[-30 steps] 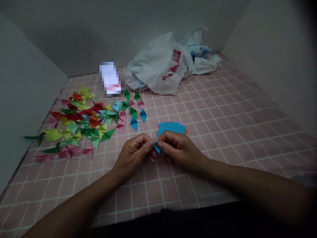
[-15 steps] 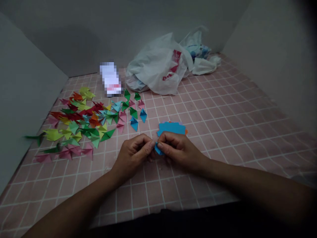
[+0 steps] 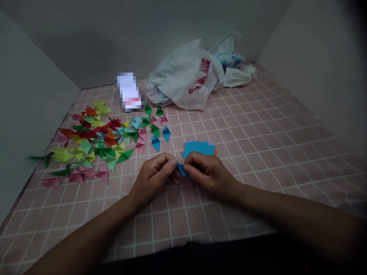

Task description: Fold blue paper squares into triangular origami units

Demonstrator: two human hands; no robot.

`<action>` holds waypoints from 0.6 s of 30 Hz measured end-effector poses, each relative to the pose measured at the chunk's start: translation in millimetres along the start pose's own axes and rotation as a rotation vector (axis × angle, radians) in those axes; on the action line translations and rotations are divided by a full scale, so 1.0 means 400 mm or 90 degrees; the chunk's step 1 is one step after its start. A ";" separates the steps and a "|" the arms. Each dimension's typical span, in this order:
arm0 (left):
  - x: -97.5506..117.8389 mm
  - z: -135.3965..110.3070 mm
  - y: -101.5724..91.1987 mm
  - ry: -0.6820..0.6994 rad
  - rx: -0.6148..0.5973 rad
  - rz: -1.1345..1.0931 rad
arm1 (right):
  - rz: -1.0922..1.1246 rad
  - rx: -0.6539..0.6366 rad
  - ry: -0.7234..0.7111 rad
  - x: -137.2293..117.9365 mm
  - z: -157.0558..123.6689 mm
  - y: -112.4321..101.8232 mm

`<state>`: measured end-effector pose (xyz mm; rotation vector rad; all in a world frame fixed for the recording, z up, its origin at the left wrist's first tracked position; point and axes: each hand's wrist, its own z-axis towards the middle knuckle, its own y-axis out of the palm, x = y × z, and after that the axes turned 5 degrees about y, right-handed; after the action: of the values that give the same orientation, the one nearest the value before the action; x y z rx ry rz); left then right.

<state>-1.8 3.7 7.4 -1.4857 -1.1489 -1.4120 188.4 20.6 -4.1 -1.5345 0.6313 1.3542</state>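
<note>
Between my two hands is a small folded piece of blue paper. My left hand pinches its left edge between thumb and fingers. From the other side my right hand pinches it too, the fingers curled under. Just beyond my right hand lies a stack of paper sheets, a blue one on top, with orange and purple corners sticking out. Two blue folded paper pieces rest past my left hand, near green and pink ones. Parts of the held paper are hidden by my fingers.
Many folded paper shapes in several colours spread over the left of the pink checked cloth. A lit phone with a blurred screen lies behind them. White plastic bags sit at the back wall. Walls close in both sides.
My left thumb and fingers have shifted slightly on the blue paper, and more of its top edge shows. Both hands stay in nearly the same place.
</note>
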 end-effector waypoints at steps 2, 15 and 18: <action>-0.004 0.002 0.000 -0.001 0.003 -0.026 | 0.017 0.002 0.002 0.001 0.001 0.000; 0.003 0.007 0.004 -0.009 0.009 0.042 | 0.123 -0.079 0.093 0.008 0.005 -0.006; 0.002 0.005 0.005 -0.008 0.014 0.055 | 0.027 -0.041 0.026 0.010 0.006 -0.005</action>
<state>0.8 4.9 8.3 -1.5135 -1.0916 -1.3290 189.9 24.1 -7.1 -1.6124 0.6546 1.3892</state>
